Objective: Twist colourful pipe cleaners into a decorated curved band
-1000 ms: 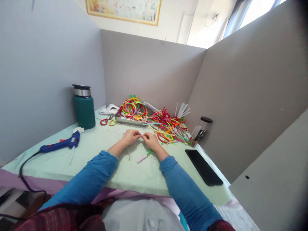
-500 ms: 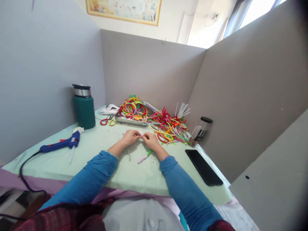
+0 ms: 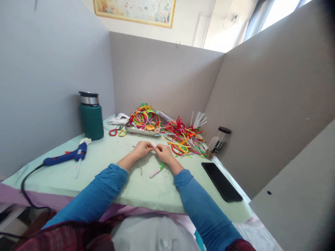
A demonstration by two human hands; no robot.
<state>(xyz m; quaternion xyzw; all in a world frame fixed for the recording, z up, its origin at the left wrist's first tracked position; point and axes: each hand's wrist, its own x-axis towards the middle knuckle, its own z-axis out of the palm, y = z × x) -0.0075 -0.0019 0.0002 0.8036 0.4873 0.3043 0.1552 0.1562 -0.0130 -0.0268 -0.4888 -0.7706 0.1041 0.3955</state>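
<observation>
Sleeves (image 3: 197,207): both of my forearms cross the near half of the desk (image 3: 146,195), so a sideways sweep could drag loose bits along.
Cord (image 3: 23,188): it droops over the desk's near left edge; a snag there could pull the gun (image 3: 65,158) with it.
Phone (image 3: 222,182): flat, beside my right sleeve; an elbow swinging out might shove it towards the side.
Pink-green piece (image 3: 156,172): it lies just below my right wrist, where a dropped wrist could squash or roll it.
Wire (image 3: 141,169): a thin bit near my left wrist, easily brushed aside.
Gun: well apart, to my left; if it is hot, which I cannot see, a careless reach could burn me.
Left hand (image 3: 141,149): fingers pinching the scrap; too light a grip risks a slip.
Right hand (image 3: 163,153): fingers pinching too, nearly meeting the left; uneven pulling could bend or tear it.
Scrap (image 3: 154,148): between my fingertips, mostly hidden, its shape unclear.
Bottle (image 3: 91,122): upright at the left; a wide elbow could topple it.
Pile (image 3: 184,137): tangled stems beyond my right hand; tugging one may drag others.
</observation>
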